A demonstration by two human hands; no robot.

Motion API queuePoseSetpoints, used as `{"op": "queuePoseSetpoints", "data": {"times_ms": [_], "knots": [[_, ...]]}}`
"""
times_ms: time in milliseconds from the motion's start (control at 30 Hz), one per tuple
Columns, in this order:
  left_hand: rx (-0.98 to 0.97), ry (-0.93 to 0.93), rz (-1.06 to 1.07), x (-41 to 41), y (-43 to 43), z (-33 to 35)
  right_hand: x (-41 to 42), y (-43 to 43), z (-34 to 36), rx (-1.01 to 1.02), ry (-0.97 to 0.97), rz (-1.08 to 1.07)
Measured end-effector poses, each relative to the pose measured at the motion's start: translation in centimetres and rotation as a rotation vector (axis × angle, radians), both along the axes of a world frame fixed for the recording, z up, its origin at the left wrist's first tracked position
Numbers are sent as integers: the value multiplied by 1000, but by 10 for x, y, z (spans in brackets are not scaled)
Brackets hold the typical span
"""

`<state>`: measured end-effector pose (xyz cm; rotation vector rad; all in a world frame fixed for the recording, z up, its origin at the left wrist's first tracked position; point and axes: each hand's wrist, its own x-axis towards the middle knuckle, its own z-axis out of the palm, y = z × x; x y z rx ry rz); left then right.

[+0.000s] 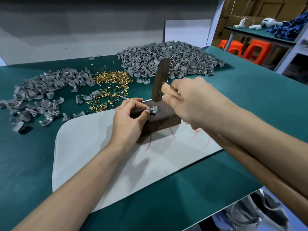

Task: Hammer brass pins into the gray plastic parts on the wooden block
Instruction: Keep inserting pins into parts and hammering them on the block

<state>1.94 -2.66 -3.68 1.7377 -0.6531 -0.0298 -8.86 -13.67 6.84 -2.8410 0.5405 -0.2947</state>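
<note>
Brass pin point(152, 107): upright in a gray plastic part point(154, 111) lying on top of the dark wooden block point(164, 120). Left hand point(127, 120): fingers point(146, 111) curled, pinching the part at its left edge. Right hand point(190, 100): fingers wrapped round the handle of the hammer point(160, 80), head raised above the block. Block stands on a pale mat point(93, 147) on the green counter point(241, 90). Behind: loose pins point(111, 79), heaps of gray parts point(166, 59).

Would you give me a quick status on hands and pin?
Left hand pinches gray part on wooden block. Right hand grips hammer, poised above brass pin. Nothing between them.
</note>
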Motion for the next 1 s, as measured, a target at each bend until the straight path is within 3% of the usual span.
{"op": "queuePoseSetpoints", "data": {"times_ms": [1000], "knots": [[-24,11,-5,1,-1,-1,9,-5,-10,49,49,12]]}}
